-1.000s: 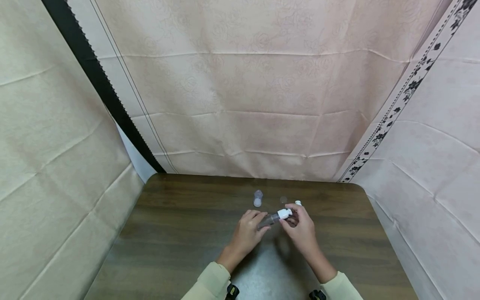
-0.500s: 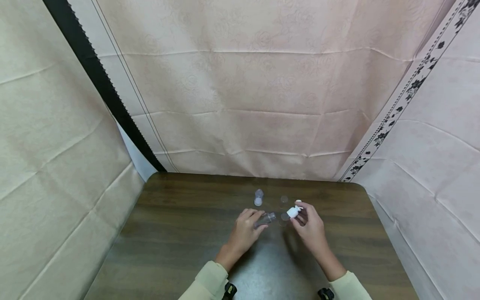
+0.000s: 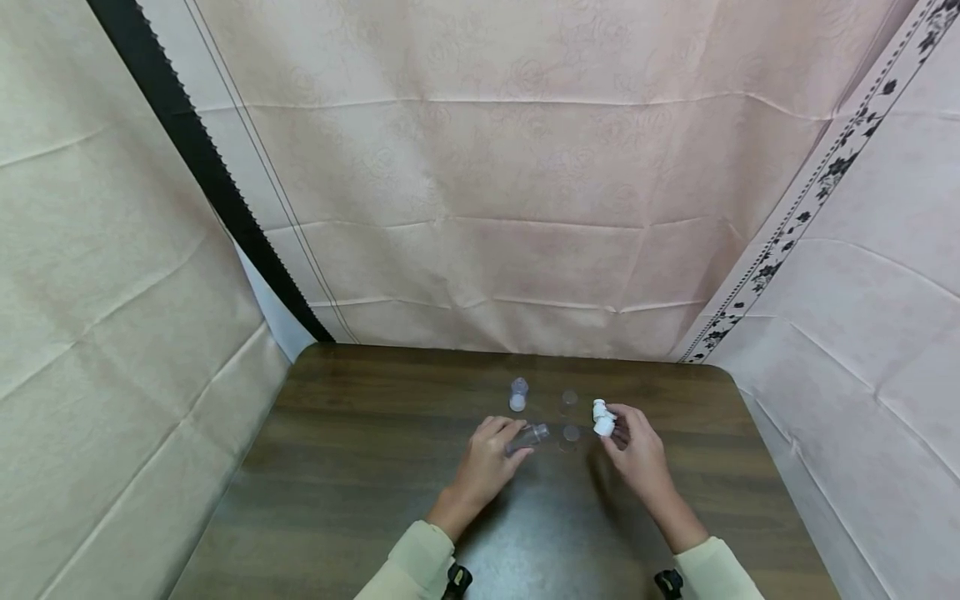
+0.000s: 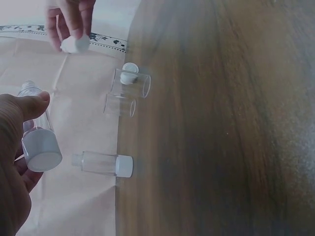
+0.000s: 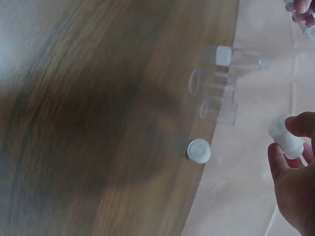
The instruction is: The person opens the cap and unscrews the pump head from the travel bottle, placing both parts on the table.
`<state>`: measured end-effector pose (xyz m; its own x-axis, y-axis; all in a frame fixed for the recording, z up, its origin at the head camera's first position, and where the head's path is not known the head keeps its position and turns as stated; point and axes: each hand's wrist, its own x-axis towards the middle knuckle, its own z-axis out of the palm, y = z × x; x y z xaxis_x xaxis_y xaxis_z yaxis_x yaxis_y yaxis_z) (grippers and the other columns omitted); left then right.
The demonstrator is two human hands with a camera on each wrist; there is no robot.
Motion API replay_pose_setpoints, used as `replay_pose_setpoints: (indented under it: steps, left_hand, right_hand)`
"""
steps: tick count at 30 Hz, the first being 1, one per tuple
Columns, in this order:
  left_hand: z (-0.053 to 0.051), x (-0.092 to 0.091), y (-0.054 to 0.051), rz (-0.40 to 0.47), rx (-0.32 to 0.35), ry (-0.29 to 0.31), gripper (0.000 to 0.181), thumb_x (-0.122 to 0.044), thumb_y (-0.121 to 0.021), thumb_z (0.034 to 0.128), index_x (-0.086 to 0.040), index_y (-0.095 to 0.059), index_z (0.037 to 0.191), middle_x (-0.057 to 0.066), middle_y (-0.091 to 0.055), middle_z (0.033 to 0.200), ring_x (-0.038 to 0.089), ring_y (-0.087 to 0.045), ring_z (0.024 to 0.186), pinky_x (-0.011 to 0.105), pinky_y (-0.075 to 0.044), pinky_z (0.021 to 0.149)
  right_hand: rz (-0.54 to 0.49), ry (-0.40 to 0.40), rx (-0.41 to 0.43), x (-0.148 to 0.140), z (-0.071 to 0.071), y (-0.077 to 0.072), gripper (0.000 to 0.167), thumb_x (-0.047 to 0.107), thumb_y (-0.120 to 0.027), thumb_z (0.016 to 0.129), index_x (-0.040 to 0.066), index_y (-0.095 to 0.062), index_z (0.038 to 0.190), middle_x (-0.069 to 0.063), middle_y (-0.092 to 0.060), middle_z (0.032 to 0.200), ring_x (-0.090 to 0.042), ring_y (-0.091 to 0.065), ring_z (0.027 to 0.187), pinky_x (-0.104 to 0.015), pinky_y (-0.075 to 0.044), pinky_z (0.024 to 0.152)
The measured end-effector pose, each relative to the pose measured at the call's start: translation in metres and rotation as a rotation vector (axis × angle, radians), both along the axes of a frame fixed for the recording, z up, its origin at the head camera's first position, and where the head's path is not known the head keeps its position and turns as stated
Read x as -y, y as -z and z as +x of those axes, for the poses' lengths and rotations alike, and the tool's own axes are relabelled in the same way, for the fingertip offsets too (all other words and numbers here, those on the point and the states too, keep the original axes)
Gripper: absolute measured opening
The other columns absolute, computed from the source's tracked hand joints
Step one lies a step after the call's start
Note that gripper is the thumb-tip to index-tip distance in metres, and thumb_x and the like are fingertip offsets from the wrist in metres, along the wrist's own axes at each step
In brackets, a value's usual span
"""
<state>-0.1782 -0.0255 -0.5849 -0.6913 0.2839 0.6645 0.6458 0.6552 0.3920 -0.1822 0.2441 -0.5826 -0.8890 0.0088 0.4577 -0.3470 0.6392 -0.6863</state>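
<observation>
In the head view my left hand point(image 3: 482, 465) grips a clear bottle point(image 3: 529, 436), tilted with its open neck toward the right. The left wrist view shows the bottle's whitish base point(image 4: 42, 150) below my thumb. My right hand point(image 3: 640, 458) pinches a white bottle top point(image 3: 604, 427) between thumb and fingers, apart from the bottle. In the right wrist view this top point(image 5: 286, 137) has its hollow, round end toward the table. Beyond the right fingertips another white top point(image 3: 599, 406) stands on the table.
A second clear bottle point(image 3: 518, 395) with a white base stands upright at the back of the wooden table point(image 3: 360, 467). Between the hands stand two clear cylindrical covers, one farther back point(image 3: 570, 398) and a nearer cover point(image 3: 572, 433). Cloth point(image 3: 480, 208) hangs behind the table.
My right hand has pulled the white top off the bottle's neck and moved it to the right. The left hand keeps the bottle almost in the same place.
</observation>
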Motion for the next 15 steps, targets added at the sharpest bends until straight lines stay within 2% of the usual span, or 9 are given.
replay_pose_setpoints:
  steps: [3,10,15]
  left_hand:
    - [0.0,0.0,0.0,-0.008,0.003,-0.005,0.043,-0.018,-0.094,0.075,-0.007,-0.078,0.113,0.003,-0.073,0.102,0.014,-0.065,0.089,0.026,-0.058,0.075]
    - [-0.001,0.001,0.001,-0.009,-0.015,-0.02,0.045,-0.018,-0.095,0.073,-0.007,-0.078,0.112,0.003,-0.073,0.101,0.015,-0.065,0.088,0.027,-0.058,0.075]
    - [-0.001,0.002,0.0,-0.012,-0.013,-0.025,0.044,-0.018,-0.095,0.0734,-0.007,-0.078,0.112,0.003,-0.073,0.101,0.016,-0.065,0.088,0.028,-0.058,0.075]
  right_hand:
    - [0.041,0.002,0.011,-0.005,-0.002,0.004,0.051,-0.018,-0.081,0.075,-0.008,-0.062,0.121,-0.023,-0.063,0.114,-0.038,-0.072,0.096,-0.043,-0.061,0.08]
    - [0.125,-0.04,-0.026,-0.013,-0.008,0.01,0.048,-0.019,-0.081,0.072,-0.009,-0.067,0.116,-0.025,-0.065,0.115,-0.035,-0.073,0.094,-0.045,-0.061,0.08]
    - [0.192,-0.047,0.038,-0.016,-0.012,0.013,0.044,-0.014,-0.082,0.074,-0.006,-0.07,0.115,-0.021,-0.067,0.114,-0.03,-0.072,0.092,-0.045,-0.062,0.078]
